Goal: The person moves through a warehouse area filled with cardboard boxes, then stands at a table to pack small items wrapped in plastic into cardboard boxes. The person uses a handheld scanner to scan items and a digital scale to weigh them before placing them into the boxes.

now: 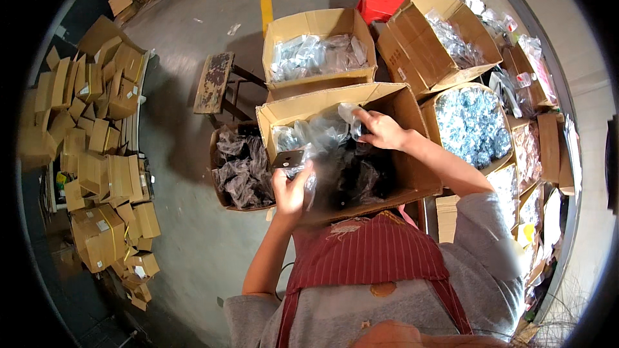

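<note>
Over a large open cardboard box (335, 99), both my hands are at work. My left hand (290, 190) is closed on a small dark flat piece (289, 159), with clear plastic film bunched about it. What the piece is I cannot make out. Farther right, my right hand (382, 130) pinches a clear plastic bag (350, 116), its thumb and fingers together. Below my hands the box holds clear bags (320, 130) on its left and black wrapped items (364, 177) on its right. A dark blur covers part of the middle.
A box of dark plastic bags (242, 174) sits at the left, near a worn wooden bench (215, 82). Beyond stands another box of clear bags (322, 20). Boxes of bagged parts, one with bluish bags (471, 125), crowd the right. Flattened cartons (103, 174) pile up far left.
</note>
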{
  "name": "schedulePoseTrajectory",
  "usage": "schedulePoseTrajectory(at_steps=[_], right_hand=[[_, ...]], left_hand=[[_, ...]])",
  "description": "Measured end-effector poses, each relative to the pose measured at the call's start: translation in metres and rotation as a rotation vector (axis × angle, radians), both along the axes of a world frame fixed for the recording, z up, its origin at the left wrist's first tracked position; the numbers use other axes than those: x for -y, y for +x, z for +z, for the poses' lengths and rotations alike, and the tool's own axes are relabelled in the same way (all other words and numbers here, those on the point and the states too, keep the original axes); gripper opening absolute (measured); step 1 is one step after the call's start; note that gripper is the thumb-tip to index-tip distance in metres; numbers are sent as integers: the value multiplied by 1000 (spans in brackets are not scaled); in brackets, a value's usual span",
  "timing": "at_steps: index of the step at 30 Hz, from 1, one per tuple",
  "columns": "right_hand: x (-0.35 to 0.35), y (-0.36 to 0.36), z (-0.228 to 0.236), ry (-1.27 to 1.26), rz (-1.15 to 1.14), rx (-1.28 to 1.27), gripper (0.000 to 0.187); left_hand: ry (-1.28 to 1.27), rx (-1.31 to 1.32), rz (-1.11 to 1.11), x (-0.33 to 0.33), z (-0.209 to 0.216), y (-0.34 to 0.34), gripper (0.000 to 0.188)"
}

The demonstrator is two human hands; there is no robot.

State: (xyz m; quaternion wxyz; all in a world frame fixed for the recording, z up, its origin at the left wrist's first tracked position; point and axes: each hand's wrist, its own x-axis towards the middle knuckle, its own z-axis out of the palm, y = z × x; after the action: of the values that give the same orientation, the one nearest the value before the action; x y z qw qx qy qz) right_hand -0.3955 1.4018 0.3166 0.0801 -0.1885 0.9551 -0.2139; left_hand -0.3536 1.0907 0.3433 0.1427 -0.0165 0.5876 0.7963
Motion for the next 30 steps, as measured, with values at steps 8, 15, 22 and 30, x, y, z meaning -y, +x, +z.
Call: schedulePoseTrajectory(at_steps=[8, 15, 22, 30], right_hand=[[53, 49, 91, -1227, -393, 710, 68], [60, 100, 78, -1171, -343, 667, 77], [37, 104, 85, -1450, -110, 972, 96], [71, 114, 81, -972, -268, 1064, 47]], left_hand=[[-378, -470, 78, -55, 57, 7, 42], [-566, -359, -70, -65, 49, 18, 20], [-495, -472, -394, -52, 69, 53, 21], [-842, -521, -994, -13, 80, 47, 24]])
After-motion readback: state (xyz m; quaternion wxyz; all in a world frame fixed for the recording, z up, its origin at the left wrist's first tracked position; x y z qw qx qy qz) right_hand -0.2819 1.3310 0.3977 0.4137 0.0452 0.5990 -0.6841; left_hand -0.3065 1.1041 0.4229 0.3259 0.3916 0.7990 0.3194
